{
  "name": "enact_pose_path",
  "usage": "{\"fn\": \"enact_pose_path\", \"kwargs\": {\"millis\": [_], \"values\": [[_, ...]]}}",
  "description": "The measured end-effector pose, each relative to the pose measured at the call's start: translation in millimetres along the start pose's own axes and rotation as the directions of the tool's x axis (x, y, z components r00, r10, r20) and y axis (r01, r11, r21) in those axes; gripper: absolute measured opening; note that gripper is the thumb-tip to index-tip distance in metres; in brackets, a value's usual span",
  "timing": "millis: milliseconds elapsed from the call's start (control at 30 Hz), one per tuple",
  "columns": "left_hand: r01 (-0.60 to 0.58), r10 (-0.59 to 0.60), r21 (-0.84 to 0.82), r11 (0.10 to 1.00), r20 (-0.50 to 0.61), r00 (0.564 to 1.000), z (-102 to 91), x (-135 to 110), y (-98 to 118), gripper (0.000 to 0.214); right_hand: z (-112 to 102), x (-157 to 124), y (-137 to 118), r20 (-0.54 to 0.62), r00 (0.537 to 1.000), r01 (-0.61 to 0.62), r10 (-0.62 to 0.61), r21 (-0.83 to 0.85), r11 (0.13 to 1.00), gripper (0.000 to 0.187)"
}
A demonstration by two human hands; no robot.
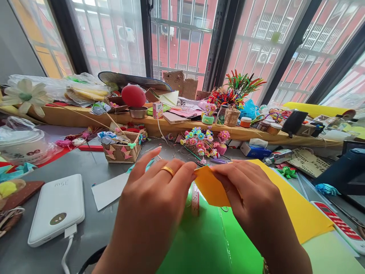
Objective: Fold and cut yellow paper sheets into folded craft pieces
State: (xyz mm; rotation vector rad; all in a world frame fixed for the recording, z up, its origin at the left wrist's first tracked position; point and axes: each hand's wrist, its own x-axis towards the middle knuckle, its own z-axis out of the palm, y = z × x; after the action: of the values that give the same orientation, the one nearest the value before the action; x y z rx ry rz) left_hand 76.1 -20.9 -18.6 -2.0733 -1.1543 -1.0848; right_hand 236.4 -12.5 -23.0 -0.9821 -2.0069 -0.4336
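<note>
Between my two hands is a small piece of folded orange-yellow paper (211,186), held up over a shiny green sheet (199,243). My left hand (155,190), with a gold ring, pinches the paper's left corner between thumb and forefinger; its little finger sticks out. My right hand (253,194) grips the paper's right side, its fingers hiding part of it. Just below the paper, a white and pink strip (195,201) lies on the green sheet. A larger yellow sheet (296,209) rests beside and beneath my right hand.
On the left lie a white power bank (58,209) with a cable and a white paper piece (110,192). Behind stand a cardboard box (122,150) and a bunch of colourful flowers (201,140). A red calculator (338,224) sits at right. The crowded windowsill (182,127) runs behind.
</note>
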Motion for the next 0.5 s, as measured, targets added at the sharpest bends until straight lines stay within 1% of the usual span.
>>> {"fn": "enact_pose_path", "kwargs": {"millis": [100, 167, 300, 500], "values": [[-0.006, 0.006, -0.004, 1.000, -0.013, 1.000, 2.0, -1.8, 7.6, 0.011, -1.4, -0.5, -4.8, -0.032, 0.999, 0.002, -0.003, -0.004, 1.000, 0.012], [-0.014, 0.015, 0.015, 1.000, -0.042, 0.999, 2.4, -3.2, 11.4, 0.011, -1.2, -0.7, -8.2, -0.066, 0.998, -0.006, 0.006, -0.011, 1.000, 0.012], [-0.029, 0.031, 0.020, 0.999, -0.088, 0.996, 2.1, -5.5, 16.3, 0.013, -1.1, -0.8, -13.8, -0.121, 0.990, -0.063, 0.066, 0.031, 0.998, 0.010], [-0.049, 0.049, 0.008, 0.999, -0.134, 0.990, 2.3, -7.0, 22.1, 0.013, -2.9, -1.6, -16.6, -0.158, 0.982, -0.092, 0.101, 0.062, 0.994, 0.013]]}}
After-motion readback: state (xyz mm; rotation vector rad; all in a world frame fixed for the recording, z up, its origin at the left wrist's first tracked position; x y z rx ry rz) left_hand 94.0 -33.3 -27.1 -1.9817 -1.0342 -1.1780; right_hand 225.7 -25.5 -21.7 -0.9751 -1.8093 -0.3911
